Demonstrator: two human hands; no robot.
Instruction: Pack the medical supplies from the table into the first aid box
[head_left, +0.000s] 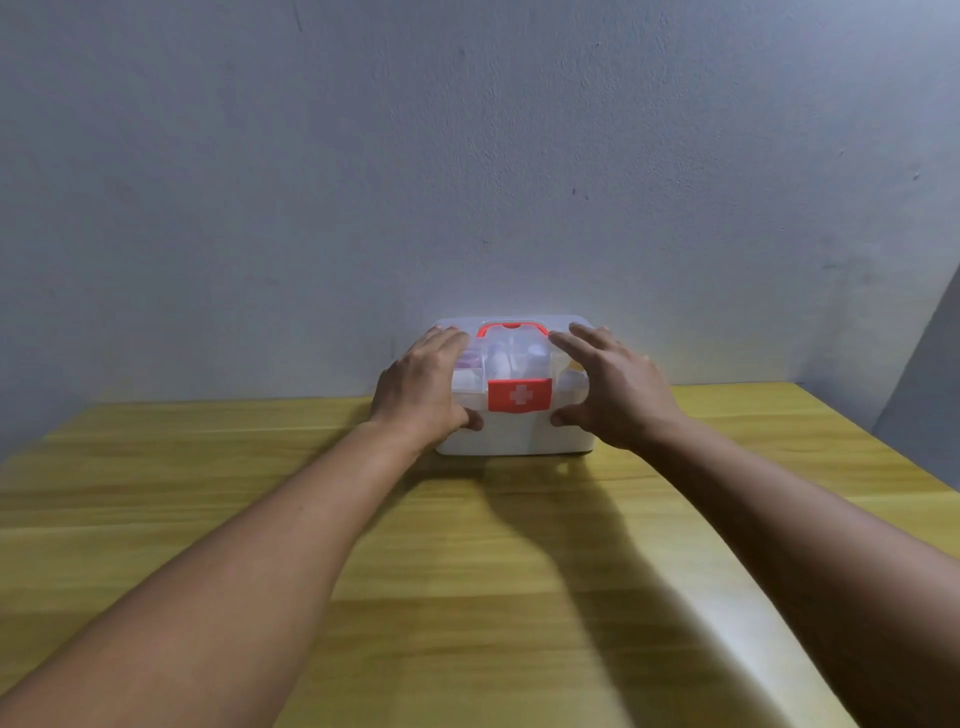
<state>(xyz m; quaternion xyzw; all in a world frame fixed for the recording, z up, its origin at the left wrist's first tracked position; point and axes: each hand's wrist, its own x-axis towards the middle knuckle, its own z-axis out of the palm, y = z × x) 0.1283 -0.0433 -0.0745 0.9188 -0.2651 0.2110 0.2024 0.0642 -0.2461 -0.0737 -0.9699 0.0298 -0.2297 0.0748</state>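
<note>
A white first aid box (514, 434) with a clear lid, a red handle (511, 329) and a red latch bearing a white cross (519, 395) stands at the far edge of the wooden table (467, 545), against the wall. The lid is down. Pale supplies show faintly through the lid. My left hand (421, 387) grips the box's left side, fingers on the lid and thumb on the front. My right hand (615, 387) lies over the right side, fingers spread, thumb at the front; whether it presses on the box I cannot tell.
A plain grey wall (467, 156) rises straight behind the box. The table's right edge (883, 457) runs diagonally at the right. Both forearms stretch across the tabletop from the near edge.
</note>
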